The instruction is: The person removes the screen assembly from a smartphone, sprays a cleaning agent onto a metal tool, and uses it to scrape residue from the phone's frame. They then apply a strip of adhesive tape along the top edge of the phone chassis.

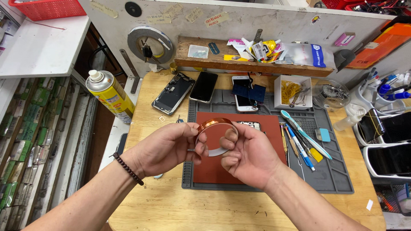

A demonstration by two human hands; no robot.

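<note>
Above the wooden bench's red rubber mat (214, 171), left hand (165, 147) and right hand (248, 154) both pinch a thin amber-copper adhesive tape roll (214, 126), probably light, flexible and sticky-edged, best gripped by its rim.

The tape roll (215, 129), held between the left hand (169, 147) and the right hand (248, 154), is a thin amber film with a glossy, reflective outer face and a pale, smooth inner core. The surface (162, 205) is light wood with a smooth, satin finish and visible grain. The grey mat (334, 179) looks like matt rubber with moulded ridges; the red pad (214, 169) on it is matt and even. The spray can (110, 95) is glossy printed metal with a white plastic nozzle. The phones (204, 86) show glossy black glass. The shelf (252, 64) is rough, unfinished wood.
</note>
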